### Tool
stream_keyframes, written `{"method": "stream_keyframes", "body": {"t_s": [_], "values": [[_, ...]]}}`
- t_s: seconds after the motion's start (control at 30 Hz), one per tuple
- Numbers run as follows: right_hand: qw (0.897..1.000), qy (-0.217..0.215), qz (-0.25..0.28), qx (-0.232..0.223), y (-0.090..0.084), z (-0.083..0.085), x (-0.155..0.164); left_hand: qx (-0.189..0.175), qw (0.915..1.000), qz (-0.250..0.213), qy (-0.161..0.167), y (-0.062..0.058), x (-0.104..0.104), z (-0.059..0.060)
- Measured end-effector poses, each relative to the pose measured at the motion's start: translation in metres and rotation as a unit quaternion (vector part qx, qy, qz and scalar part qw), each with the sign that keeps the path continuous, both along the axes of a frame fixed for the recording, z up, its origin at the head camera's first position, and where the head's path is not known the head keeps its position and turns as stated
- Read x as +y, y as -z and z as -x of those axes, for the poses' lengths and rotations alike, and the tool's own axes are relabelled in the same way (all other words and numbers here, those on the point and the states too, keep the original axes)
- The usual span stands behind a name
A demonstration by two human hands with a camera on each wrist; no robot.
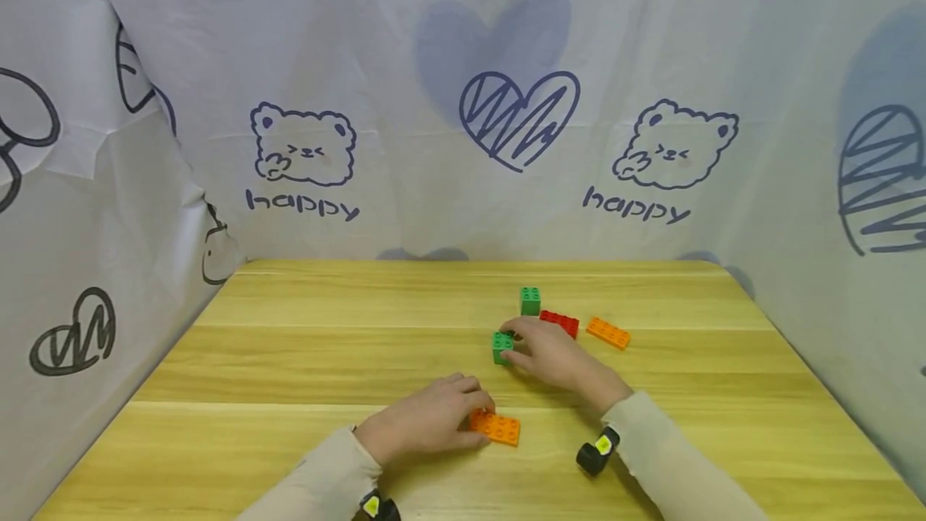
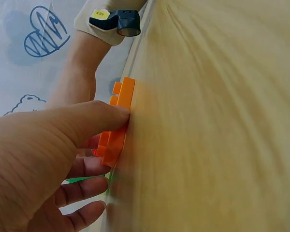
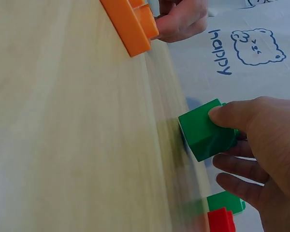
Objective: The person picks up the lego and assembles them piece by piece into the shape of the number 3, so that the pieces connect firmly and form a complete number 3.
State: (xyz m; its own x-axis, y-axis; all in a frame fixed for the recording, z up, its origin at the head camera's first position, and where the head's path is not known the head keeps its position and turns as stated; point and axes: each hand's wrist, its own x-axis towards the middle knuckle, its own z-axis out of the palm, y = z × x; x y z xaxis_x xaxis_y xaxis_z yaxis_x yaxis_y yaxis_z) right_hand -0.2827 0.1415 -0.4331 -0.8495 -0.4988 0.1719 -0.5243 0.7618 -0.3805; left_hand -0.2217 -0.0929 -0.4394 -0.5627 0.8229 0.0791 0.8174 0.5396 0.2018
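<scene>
Near the front of the table, my left hand (image 1: 434, 418) pinches a flat orange building brick (image 1: 499, 428) between thumb and fingers. The left wrist view shows the thumb pressed on one long side of that orange brick (image 2: 121, 125), studs facing away from the table. Farther back, my right hand (image 1: 553, 350) holds a green building brick (image 1: 501, 349) by its sides. In the right wrist view the thumb lies on one face of the green brick (image 3: 208, 129), fingers on the opposite side.
Behind the right hand stand a second green brick (image 1: 530, 301) and a red brick (image 1: 560, 322), partly hidden by the hand. Another flat orange brick (image 1: 608, 333) lies to their right. The wooden table (image 1: 289, 360) ends at printed white cloth (image 1: 405, 183) behind and at both sides.
</scene>
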Motion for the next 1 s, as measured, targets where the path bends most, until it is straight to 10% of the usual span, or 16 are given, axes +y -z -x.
{"method": "stream_keyframes", "body": {"t_s": [1.0], "values": [[0.997, -0.068, 0.031, 0.034, -0.014, -0.048, 0.022, -0.010, 0.9989, -0.042, -0.016, 0.004, 0.000, 0.003]]}}
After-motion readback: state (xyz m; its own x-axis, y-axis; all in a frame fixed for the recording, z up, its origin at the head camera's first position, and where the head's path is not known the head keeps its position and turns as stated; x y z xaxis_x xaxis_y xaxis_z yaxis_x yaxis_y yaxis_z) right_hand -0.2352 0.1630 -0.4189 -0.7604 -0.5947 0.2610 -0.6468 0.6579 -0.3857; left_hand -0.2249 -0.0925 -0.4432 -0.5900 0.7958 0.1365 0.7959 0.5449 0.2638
